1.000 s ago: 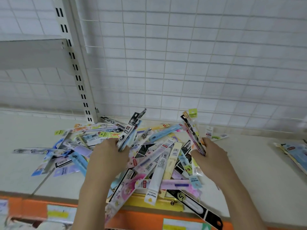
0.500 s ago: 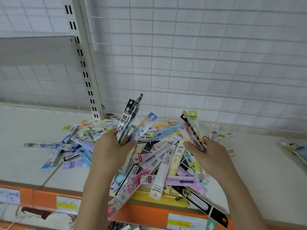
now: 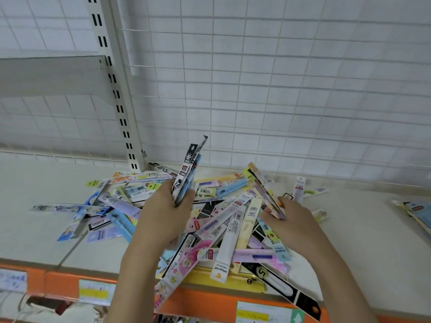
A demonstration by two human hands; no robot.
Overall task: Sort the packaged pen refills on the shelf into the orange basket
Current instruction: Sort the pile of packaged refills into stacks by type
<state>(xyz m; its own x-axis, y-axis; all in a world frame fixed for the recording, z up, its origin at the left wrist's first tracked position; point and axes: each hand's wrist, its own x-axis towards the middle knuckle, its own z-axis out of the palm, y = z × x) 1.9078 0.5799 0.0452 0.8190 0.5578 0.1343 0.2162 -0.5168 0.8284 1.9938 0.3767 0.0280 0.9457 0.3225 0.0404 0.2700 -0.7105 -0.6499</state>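
Note:
A heap of packaged pen refills (image 3: pixel 224 224) in many colours lies spread on the white shelf (image 3: pixel 363 248). My left hand (image 3: pixel 163 215) grips a bundle of black, white and blue refill packs (image 3: pixel 187 169) that stands upright above the heap. My right hand (image 3: pixel 296 224) pinches a thin bundle of yellow and pink packs (image 3: pixel 263 187) tilted up to the left. The orange basket is not in view.
A white wire grid (image 3: pixel 268 89) backs the shelf, with a slotted upright post (image 3: pixel 116 89) at the left. The shelf's orange front edge (image 3: pixel 205 301) carries price labels. More packs (image 3: pixel 417 213) lie at the far right edge. A black pack (image 3: pixel 282 285) overhangs the front.
Both hands have lifted their bundles a little higher above the heap, the left bundle now standing more upright. The camera has moved closer and tilted.

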